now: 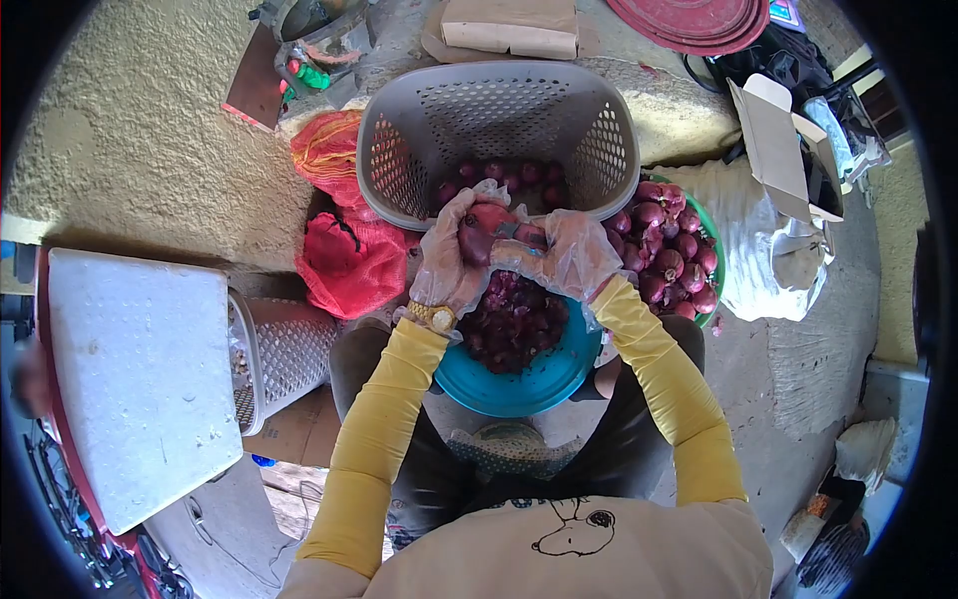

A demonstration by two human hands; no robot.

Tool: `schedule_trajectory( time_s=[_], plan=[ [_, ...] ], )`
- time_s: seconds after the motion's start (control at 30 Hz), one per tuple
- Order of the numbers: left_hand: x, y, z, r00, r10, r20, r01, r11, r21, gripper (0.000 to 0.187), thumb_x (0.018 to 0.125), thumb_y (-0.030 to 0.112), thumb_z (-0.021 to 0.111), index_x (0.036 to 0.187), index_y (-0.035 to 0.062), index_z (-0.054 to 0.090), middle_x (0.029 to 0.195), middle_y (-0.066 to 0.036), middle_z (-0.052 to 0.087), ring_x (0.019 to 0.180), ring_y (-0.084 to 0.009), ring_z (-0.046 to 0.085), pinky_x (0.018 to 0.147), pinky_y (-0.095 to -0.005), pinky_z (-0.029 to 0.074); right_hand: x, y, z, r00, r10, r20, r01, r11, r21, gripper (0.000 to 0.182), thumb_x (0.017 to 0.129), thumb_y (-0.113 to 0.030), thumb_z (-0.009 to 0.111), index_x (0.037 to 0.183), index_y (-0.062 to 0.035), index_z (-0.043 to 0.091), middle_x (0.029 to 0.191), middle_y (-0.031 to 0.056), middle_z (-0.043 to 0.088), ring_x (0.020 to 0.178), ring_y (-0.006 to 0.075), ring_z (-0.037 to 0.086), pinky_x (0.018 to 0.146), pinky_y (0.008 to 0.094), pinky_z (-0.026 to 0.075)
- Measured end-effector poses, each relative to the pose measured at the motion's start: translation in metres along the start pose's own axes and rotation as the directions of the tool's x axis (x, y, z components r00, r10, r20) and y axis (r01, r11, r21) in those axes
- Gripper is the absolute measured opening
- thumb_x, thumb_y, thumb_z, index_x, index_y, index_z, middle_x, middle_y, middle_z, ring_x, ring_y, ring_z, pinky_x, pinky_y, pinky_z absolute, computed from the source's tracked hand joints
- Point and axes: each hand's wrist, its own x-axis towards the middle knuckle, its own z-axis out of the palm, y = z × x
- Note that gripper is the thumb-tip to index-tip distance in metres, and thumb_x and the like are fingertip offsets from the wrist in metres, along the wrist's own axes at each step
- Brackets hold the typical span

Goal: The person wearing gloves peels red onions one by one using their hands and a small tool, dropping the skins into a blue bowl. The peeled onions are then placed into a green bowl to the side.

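Observation:
My left hand [451, 252], in a clear plastic glove, is closed around a red onion [479, 236]. My right hand [581, 252], gloved the same way, grips what looks like a small knife [529, 237], its blade side turned towards the onion; the fingers hide much of it. Both hands are above a blue basin [514, 397] that holds dark red onion skins [514, 329]. Beyond them stands a grey perforated basket [499, 88] with several onions [529, 176] in its bottom. To the right, a green tub [713, 225] is heaped with red onions [671, 265].
Red mesh sacks [349, 265] lie left of the basket. A white foam lid [145, 369] and a tipped light basket [289, 349] are further left. On the right are a white sack [768, 240] and an opened carton [778, 150]. A red round lid [689, 20] lies at the back.

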Motion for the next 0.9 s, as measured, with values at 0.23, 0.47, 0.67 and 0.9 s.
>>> schedule_trajectory(
  time_s=[0.23, 0.47, 0.67, 0.9],
  plan=[
    [0.0, -0.003, -0.004, 0.996, 0.01, -0.087, -0.016, 0.997, -0.072, 0.025, 0.1, 0.017, 0.063, 0.12, 0.0006, 0.062, 0.118, -0.014, 0.067, 0.117, -0.0313, 0.062, 0.109, -0.0508, 0.05, -0.002, 0.002, 0.006, 0.993, -0.115, 0.011, 0.115, 0.992, -0.048, 0.071, 0.078, -0.08, 0.067, 0.088, -0.0114, 0.078, 0.077, 0.0187, 0.071, 0.079, 0.0399, 0.071, 0.073, 0.0468, 0.055],
    [-0.007, 0.018, 0.003, 0.992, -0.042, -0.122, 0.011, 0.971, -0.238, 0.03, 0.102, 0.019, 0.06, 0.124, -0.001, 0.058, 0.125, -0.02, 0.06, 0.122, -0.0417, 0.058, 0.105, -0.0594, 0.051, -0.005, -0.009, -0.006, 0.933, -0.253, 0.255, 0.305, 0.933, -0.192, 0.07, 0.076, -0.081, 0.067, 0.09, -0.014, 0.079, 0.075, 0.0135, 0.072, 0.077, 0.0372, 0.071, 0.074, 0.045, 0.055],
    [-0.005, 0.017, 0.003, 0.984, -0.074, -0.161, 0.039, 0.977, -0.208, 0.036, 0.101, 0.02, 0.06, 0.131, -0.0002, 0.057, 0.124, -0.02, 0.061, 0.122, -0.0417, 0.058, 0.106, -0.0599, 0.05, -0.004, -0.004, 0.0, 0.96, -0.225, 0.168, 0.265, 0.922, -0.282, 0.072, 0.072, -0.082, 0.07, 0.09, -0.0128, 0.078, 0.075, 0.0125, 0.072, 0.073, 0.0365, 0.07, 0.068, 0.0451, 0.054],
    [-0.003, 0.008, -0.004, 0.988, -0.13, -0.085, 0.116, 0.982, -0.147, 0.04, 0.102, 0.025, 0.059, 0.135, 0.0026, 0.057, 0.128, -0.02, 0.064, 0.12, -0.0373, 0.061, 0.103, -0.0587, 0.051, -0.003, -0.011, -0.009, 0.988, -0.124, -0.096, 0.118, 0.991, -0.065, 0.078, 0.066, -0.078, 0.079, 0.098, -0.0062, 0.076, 0.076, 0.0154, 0.069, 0.072, 0.0357, 0.068, 0.069, 0.0444, 0.053]
  ],
)
